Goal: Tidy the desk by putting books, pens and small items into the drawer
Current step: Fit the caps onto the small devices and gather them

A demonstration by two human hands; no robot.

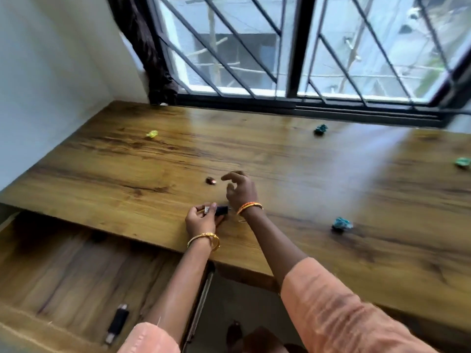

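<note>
My left hand [200,220] grips a small black item with a white end [219,210] just above the wooden desk [293,174] near its front edge. My right hand [240,191] hovers beyond it with fingers spread, holding nothing. A small dark reddish item [210,180] lies on the desk just left of the right fingertips. The drawer [76,271] under the desk's left side is pulled out. A black pen-like item with silver ends [117,323] lies inside it.
Crumpled scraps lie on the desk: a yellow one [152,134] at far left, a teal one [320,129] near the window, a green one [462,162] at the right edge, a blue one [342,224] near the front. A barred window [293,52] runs along the back.
</note>
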